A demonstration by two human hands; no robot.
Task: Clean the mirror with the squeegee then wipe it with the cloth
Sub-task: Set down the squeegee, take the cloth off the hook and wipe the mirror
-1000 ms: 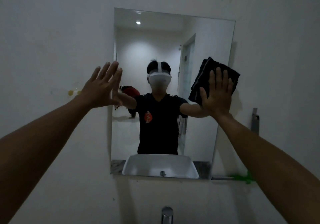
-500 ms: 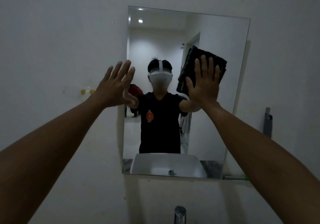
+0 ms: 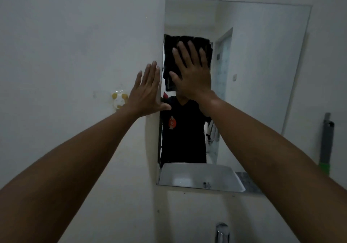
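From the head camera, the frameless wall mirror hangs on a white wall above a chrome tap at the bottom edge. The right hand lies flat with fingers spread, pressing a dark folded cloth against the glass near the mirror's upper left; it does not grip the cloth, only pins it under the open palm. The cloth's left edge sits just beside the mirror's left edge. The left hand is open too, fingers straight and close together, flat on the wall just beside the mirror's left edge, its thumb reaching over onto the glass. The glass reflects a person in a black T-shirt and a white basin. At the far right, a grey handle with a green band leans upright against the wall, well apart from both hands; whether it is the squeegee I cannot tell. A small yellow-and-white wall hook sits left of the left hand.
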